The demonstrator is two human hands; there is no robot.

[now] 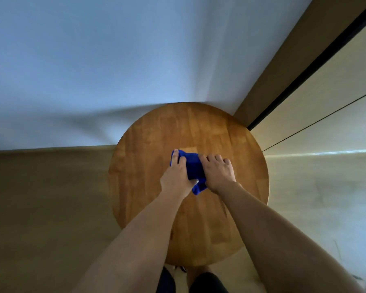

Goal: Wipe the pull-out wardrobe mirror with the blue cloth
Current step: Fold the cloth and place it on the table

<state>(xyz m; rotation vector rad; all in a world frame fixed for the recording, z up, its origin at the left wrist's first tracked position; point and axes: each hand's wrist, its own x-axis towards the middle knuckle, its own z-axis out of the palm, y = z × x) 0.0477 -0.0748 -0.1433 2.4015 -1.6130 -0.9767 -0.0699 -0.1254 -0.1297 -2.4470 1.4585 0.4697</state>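
- The blue cloth (193, 169) lies bunched near the middle of the round wooden table (148, 208), between both hands.
- The left hand (175, 175) rests on the cloth's left edge, fingers fairly straight; the right hand (217, 173) presses its right side, fingers bent over the fabric.
- Judged step: gathering or folding the cloth; a flat, firmly held pad would wipe best.
- The mirror is not identifiable; wardrobe panels (325, 98) stand right.
- Count: one cloth, one table, two hands.
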